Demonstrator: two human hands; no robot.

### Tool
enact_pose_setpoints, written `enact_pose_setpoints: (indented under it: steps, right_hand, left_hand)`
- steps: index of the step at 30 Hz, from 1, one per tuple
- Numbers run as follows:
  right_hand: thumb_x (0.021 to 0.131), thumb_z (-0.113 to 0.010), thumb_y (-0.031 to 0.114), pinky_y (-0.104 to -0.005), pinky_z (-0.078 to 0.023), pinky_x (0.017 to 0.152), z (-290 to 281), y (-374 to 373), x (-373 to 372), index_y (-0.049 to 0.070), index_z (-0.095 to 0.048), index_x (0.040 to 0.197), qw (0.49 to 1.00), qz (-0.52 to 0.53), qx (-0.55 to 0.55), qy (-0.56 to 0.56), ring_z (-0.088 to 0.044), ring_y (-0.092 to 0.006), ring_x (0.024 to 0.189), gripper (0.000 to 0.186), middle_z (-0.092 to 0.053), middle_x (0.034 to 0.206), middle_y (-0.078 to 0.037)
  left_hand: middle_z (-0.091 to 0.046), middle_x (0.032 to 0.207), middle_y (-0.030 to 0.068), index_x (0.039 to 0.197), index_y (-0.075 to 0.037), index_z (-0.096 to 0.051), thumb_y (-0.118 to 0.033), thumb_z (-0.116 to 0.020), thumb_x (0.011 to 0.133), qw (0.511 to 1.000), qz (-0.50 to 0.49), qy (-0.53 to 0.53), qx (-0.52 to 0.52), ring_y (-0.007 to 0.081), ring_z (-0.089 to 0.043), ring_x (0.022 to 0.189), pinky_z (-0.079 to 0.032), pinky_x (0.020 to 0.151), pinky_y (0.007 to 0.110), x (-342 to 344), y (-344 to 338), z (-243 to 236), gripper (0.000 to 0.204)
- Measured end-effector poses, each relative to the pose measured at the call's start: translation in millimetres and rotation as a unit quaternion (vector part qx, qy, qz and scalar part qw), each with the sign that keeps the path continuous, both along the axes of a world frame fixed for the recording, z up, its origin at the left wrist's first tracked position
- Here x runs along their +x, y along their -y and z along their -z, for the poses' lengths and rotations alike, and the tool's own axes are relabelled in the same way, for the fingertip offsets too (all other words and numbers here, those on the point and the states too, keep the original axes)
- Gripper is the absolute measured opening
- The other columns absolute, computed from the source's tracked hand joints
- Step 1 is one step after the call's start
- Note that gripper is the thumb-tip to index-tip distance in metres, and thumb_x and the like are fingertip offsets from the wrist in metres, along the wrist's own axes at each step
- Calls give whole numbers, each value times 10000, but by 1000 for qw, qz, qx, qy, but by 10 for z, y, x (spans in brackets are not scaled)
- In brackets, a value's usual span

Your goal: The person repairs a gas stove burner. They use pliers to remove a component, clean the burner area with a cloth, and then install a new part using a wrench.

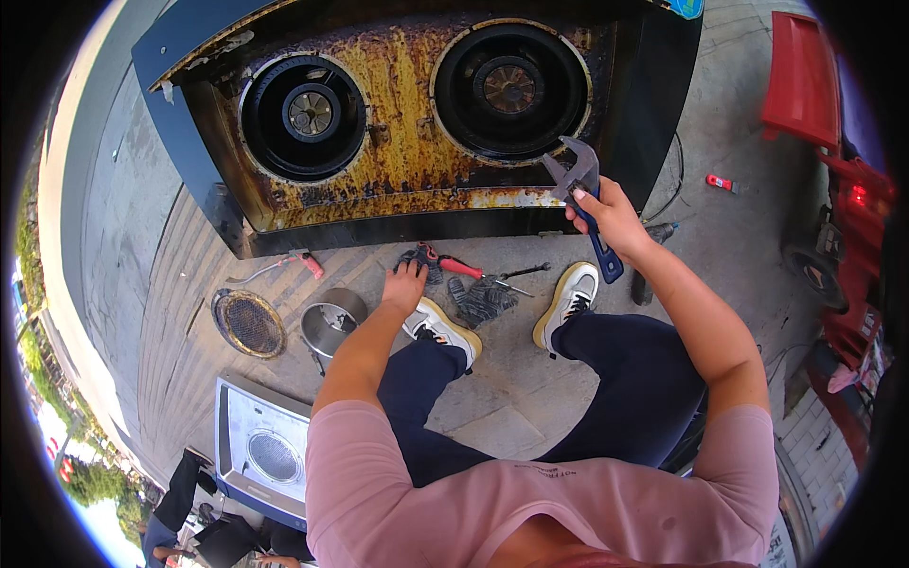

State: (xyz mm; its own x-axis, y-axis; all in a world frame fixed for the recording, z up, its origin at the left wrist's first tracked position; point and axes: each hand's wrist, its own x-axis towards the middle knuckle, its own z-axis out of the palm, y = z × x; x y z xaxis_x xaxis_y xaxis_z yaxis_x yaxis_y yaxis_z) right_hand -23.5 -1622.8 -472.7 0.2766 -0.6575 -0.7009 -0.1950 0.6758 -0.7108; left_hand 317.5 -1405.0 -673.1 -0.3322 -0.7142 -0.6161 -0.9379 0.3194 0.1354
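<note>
- The adjustable wrench point(582, 175) has a worn, dark grey head, its jaws standing apart, and a blue handle with a slot near its end.
- It is up in front of the person, its head over the lower edge of the range hood point(402, 142) from where I look; I cannot tell whether they touch.
- The right hand point(611, 216) grips the wrench just below the head, fingers wrapped around it and thumb along the near side; the handle runs on below the palm.
- The left hand point(407, 284) reaches down to the ground, fingers spread over a dark glove point(415, 256); I can't tell whether they close on it.
- The hood is black outside, its inner face streaked yellow and brown with grease. Two round black wells open in it, each holding a slotted disc.
- Just right of that glove lies a red-handled screwdriver point(461, 268), with a second dark glove point(481, 301) near the shoes.
- Farther left stands an open steel cylinder point(333, 320); its inner wall shows, but its bottom I can't make out.
- Beside it lies a round, browned mesh cover point(248, 323).
- Below these rests a pale panel point(248, 417) with a round grille.
- Off to the right, a red bottle point(721, 184) lies on the ground.
</note>
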Motion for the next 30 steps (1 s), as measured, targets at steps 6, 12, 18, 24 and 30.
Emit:
enact_pose_setpoints:
  steps: [6,12,18,24,30]
  right_hand:
    - [972,-482,138,-261,-419,522,542,405,115,-15,-514,922,998,-52,-22,-23,-508,-101,571,165,-582,741,-67]
    - [971,-488,192,-266,-428,529,591,680,39,-13,-546,940,996,-46,-32,-66,-518,-99,573,215,-599,747,-54]
    - [981,-471,177,-260,-422,521,519,724,128,4,-532,897,996,-48,-28,-74,-506,-94,561,202,-582,740,-45]
    - [961,-509,172,-274,-421,499,687,739,142,-18,-570,915,996,-43,-13,-78,-511,-101,553,205,-601,722,-53]
    - [955,-515,162,-284,-420,481,820,874,230,-39,-576,900,995,-40,-35,-81,-515,-114,530,217,-607,711,-69]
  left_hand:
    - [-669,1003,114,1013,-155,-698,-170,-589,801,957,159,-39,241,317,-634,920,-505,765,440,185,535,-94,239]
    - [-653,853,165,1001,-63,-670,-151,-638,798,935,13,-229,272,340,-626,826,-471,721,403,-206,1894,-2064,223]
    - [-646,854,164,900,7,-636,-95,-564,789,957,51,-179,-224,350,-605,877,-499,762,439,-627,2598,-2119,167]
    - [-651,870,79,828,-30,-649,-188,-619,769,950,137,-70,-272,245,-581,919,-467,734,379,-961,2554,-806,172]
    - [-635,1085,119,1020,1,-648,-302,-612,839,930,157,-127,-308,270,-547,1073,-410,913,423,-970,2495,-591,355]
